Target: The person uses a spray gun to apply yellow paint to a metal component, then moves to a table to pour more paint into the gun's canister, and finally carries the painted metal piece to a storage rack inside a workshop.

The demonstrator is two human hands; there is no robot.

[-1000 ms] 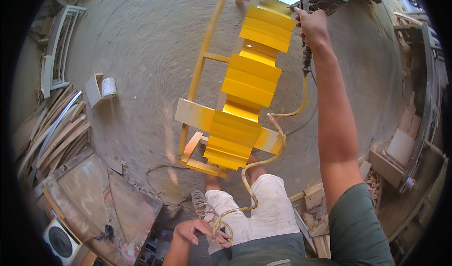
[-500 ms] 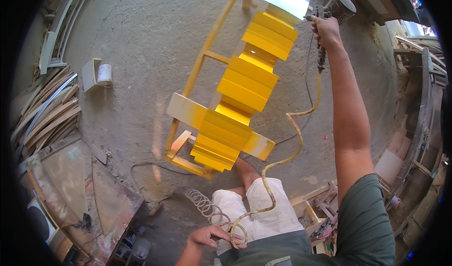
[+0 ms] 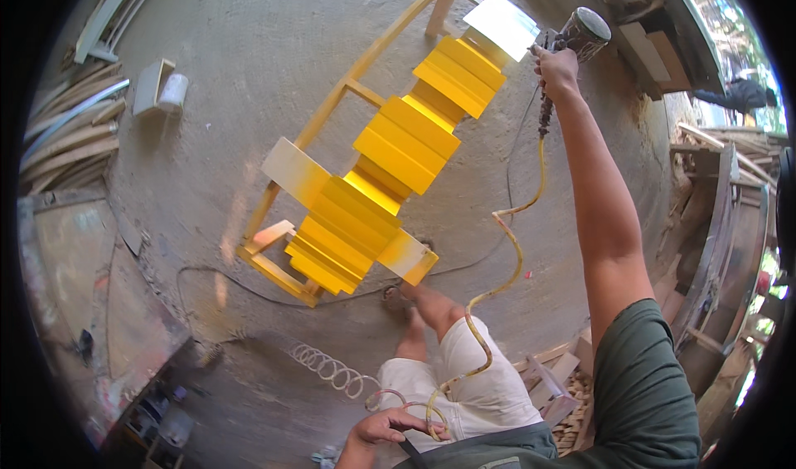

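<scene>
My right hand [image 3: 557,68] is stretched far out and grips a spray gun [image 3: 580,34] with a metal cup, held at the far end of a row of yellow-painted wooden panels [image 3: 398,150]. The panels lie stacked on a yellow wooden frame [image 3: 332,112] on the concrete floor; the farthest panel [image 3: 502,25] looks pale and glossy. A yellowish air hose [image 3: 510,245] runs from the gun down past my leg. My left hand [image 3: 385,429], low by my waist, holds a loop of that hose.
A coiled hose [image 3: 327,365] and a thin black cable [image 3: 207,274] lie on the floor near my feet. Wooden slats [image 3: 66,129] are stacked at the left, a small box [image 3: 157,87] beyond them. Timber and benches [image 3: 713,212] line the right side.
My right arm has stretched farther out, with the spray gun now at the far end of the panels. My left hand keeps the hose by my waist.
</scene>
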